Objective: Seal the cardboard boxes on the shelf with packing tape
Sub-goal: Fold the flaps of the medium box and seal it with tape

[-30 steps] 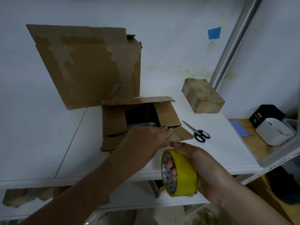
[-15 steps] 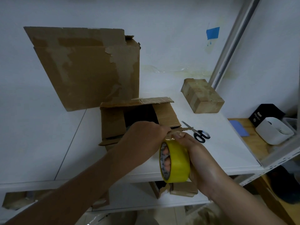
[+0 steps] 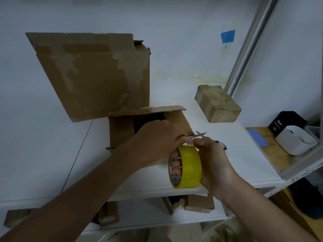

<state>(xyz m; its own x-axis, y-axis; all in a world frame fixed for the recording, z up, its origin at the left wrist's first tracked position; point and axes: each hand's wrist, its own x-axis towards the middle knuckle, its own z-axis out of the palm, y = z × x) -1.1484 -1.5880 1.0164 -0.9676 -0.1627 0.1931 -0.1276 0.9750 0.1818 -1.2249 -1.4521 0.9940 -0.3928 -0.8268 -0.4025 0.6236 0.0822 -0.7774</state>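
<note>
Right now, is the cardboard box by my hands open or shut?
Open. The cardboard box shows a dark inside, its top flap raised, with no tape across.

Yellow tape roll [image 3: 189,167], brown cardboard boxes [image 3: 97,75], white shelf [image 3: 236,145]

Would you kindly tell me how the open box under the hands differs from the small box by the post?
The front box is open, flaps spread; the small box is closed, with glossy tape across it. The front box is larger than the small box. The left hand pinches the front box's flap; nothing touches the small box. Both are brown cardboard on the white shelf.
</note>
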